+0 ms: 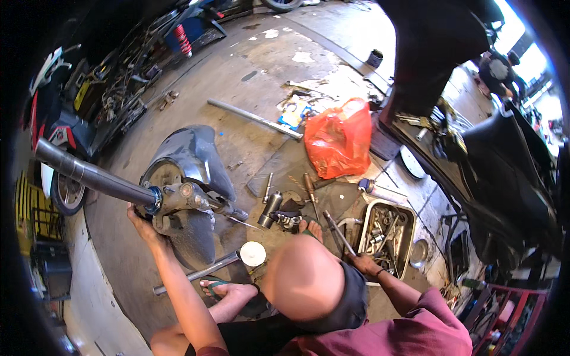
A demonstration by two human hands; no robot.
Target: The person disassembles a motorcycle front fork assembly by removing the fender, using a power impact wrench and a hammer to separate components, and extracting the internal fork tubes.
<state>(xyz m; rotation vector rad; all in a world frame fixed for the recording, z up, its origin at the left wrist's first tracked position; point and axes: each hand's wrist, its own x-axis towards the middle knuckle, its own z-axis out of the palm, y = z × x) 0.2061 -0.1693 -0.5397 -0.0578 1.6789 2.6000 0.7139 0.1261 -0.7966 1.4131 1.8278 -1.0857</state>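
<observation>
My left hand (142, 225) grips the lower end of a motorcycle steering stem (98, 175), just by the blue-rimmed ring at its base; part of the fingers is hidden behind it. The dark tube slants up to the left, and a dusty grey front fender (205, 157) is attached to the assembly. My right hand (363, 263) is closed around the lower end of a straight metal rod (338, 232). That hand is at the left edge of a metal tray (408, 237) full of sockets and wrenches.
A red plastic bag (337, 139) stands beyond the tools. A screwdriver (309, 185), a dark cylinder (271, 209) and a spray can (383, 191) lie around my foot. Metal tubes (255, 118) rest on the floor. Motorcycle parts line both sides; a person (499, 71) is at far right.
</observation>
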